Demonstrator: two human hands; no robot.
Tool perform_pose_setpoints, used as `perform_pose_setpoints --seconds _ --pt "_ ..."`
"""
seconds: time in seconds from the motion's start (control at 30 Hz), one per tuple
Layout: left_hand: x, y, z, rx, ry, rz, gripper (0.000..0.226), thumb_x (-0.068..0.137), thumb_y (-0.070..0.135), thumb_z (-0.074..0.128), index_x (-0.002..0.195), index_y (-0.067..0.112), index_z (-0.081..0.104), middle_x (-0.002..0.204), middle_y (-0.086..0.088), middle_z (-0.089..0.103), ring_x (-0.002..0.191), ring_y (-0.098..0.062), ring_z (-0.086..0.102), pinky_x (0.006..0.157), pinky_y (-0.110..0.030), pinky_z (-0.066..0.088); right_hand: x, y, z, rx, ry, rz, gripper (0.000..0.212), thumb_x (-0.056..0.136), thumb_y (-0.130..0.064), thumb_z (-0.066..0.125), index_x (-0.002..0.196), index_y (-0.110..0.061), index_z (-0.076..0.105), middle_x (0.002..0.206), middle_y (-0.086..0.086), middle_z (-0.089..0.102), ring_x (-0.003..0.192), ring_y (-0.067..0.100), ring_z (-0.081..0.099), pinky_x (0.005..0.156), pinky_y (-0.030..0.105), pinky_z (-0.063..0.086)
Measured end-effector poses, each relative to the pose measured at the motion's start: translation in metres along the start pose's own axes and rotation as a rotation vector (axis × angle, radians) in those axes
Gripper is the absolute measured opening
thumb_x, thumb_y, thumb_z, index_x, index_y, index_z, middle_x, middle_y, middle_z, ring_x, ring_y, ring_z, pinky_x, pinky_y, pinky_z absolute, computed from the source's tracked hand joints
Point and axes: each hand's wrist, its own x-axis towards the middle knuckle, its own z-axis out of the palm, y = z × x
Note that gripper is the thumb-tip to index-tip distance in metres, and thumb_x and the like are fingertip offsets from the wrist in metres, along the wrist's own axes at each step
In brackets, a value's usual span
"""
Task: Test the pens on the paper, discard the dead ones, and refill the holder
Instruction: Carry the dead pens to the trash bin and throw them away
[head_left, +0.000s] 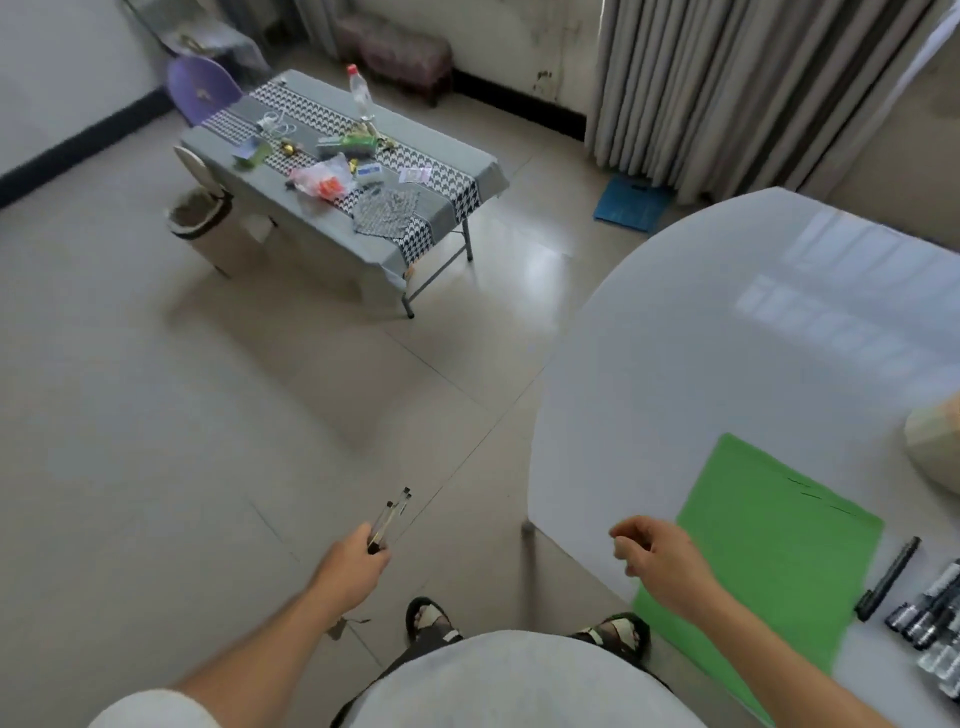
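My left hand (358, 561) grips a small bundle of clear pens (390, 514) with dark ends, held out over the floor to the left of the white table (701, 332). My right hand (655, 556) hangs over the table's near left edge with fingers loosely curled and nothing in them. A green sheet of paper (779, 551) lies on the table with a few dark pen strokes near its far edge. A black pen (888, 578) lies just right of the paper. Several more pens (930, 618) lie grouped at the right edge of view.
A waste bin (200, 218) with its lid up stands on the floor across the room, beside a low cluttered table (467, 171) with a checked runner. A purple chair (200, 93) sits behind it. A pale rounded object (935, 441) rests at the white table's right edge.
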Motion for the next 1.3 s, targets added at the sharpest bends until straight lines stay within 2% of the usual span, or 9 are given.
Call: perform_pose_setpoints --seconds 0.13,0.23,0.33,0.47,0.57,0.7,0.83,1.17,1.3 --pt "0.002 -0.058 -0.030 -0.100 -0.012 -0.042 0.008 0.088 0.014 0.059 0.093 0.008 0.058 0.091 -0.022 0.068 0.067 -0.027 0.058 0.070 -0.047 0.056 0.014 -0.050 0.056 -0.094 -0.055 -0.029 0.013 0.092 -0.017 0.065 0.089 -0.028 0.071 0.077 -0.005 0.074 0.062 0.011 0.070 0.067 0.030 0.057" --pt "0.007 -0.100 -0.054 -0.074 -0.050 -0.075 0.008 0.088 0.019 0.058 0.092 0.013 0.058 0.089 -0.014 0.068 0.075 -0.033 0.066 0.061 -0.037 0.053 0.027 -0.087 0.099 -0.167 -0.101 -0.054 0.012 0.092 -0.022 0.063 0.086 -0.029 0.070 0.076 -0.005 0.073 0.065 0.010 0.070 0.068 0.035 0.059" --pt "0.012 -0.138 -0.077 -0.081 -0.048 -0.102 0.007 0.086 0.020 0.059 0.090 0.014 0.060 0.088 -0.009 0.069 0.083 -0.030 0.068 0.063 -0.036 0.053 0.040 -0.119 0.135 -0.257 -0.151 -0.073 0.011 0.093 -0.026 0.060 0.091 -0.033 0.069 0.079 -0.009 0.073 0.066 0.006 0.071 0.064 0.029 0.056" --pt "0.012 -0.179 -0.104 -0.184 -0.017 -0.156 0.005 0.083 0.018 0.061 0.086 0.015 0.059 0.087 -0.009 0.068 0.072 -0.027 0.068 0.064 -0.038 0.055 0.058 -0.157 0.170 -0.387 -0.191 -0.094 0.007 0.097 -0.028 0.062 0.096 -0.031 0.068 0.083 -0.010 0.071 0.072 0.007 0.069 0.062 0.018 0.049" --pt "0.011 -0.209 -0.119 -0.260 0.003 -0.192 0.004 0.081 0.017 0.059 0.084 0.014 0.058 0.082 -0.008 0.069 0.062 -0.023 0.068 0.063 -0.038 0.057 0.074 -0.184 0.191 -0.465 -0.211 -0.102 0.008 0.097 -0.024 0.062 0.098 -0.027 0.069 0.088 -0.009 0.070 0.079 0.010 0.067 0.068 0.022 0.054" --pt "0.014 -0.241 -0.133 -0.339 0.015 -0.275 0.009 0.081 0.019 0.062 0.087 0.013 0.057 0.084 -0.006 0.069 0.062 -0.020 0.071 0.060 -0.033 0.056 0.099 -0.214 0.210 -0.505 -0.250 -0.066 0.009 0.094 -0.017 0.063 0.093 -0.022 0.070 0.083 -0.002 0.074 0.070 0.015 0.072 0.064 0.026 0.056" --pt "0.030 -0.258 -0.148 -0.411 0.020 -0.337 0.008 0.082 0.015 0.062 0.088 0.012 0.058 0.084 -0.007 0.070 0.061 -0.020 0.070 0.064 -0.036 0.057 0.128 -0.244 0.232 -0.554 -0.289 -0.084 0.010 0.094 -0.017 0.062 0.092 -0.023 0.070 0.083 -0.003 0.074 0.065 0.010 0.072 0.060 0.024 0.052" --pt "0.122 -0.250 -0.248 -0.594 0.131 -0.468 0.010 0.079 0.004 0.055 0.085 0.010 0.060 0.072 -0.004 0.067 0.053 -0.014 0.063 0.039 -0.018 0.040 0.261 -0.359 0.295 -0.606 -0.451 -0.101 0.013 0.090 -0.012 0.059 0.087 -0.016 0.071 0.082 0.003 0.074 0.062 0.016 0.071 0.063 0.031 0.057" --pt "0.165 -0.244 -0.296 -0.647 0.209 -0.471 0.011 0.079 0.004 0.056 0.086 0.010 0.062 0.071 -0.004 0.068 0.051 -0.013 0.059 0.047 -0.022 0.045 0.323 -0.431 0.326 -0.659 -0.506 -0.166 0.013 0.091 -0.014 0.059 0.088 -0.019 0.071 0.080 0.000 0.074 0.061 0.013 0.071 0.057 0.025 0.053"
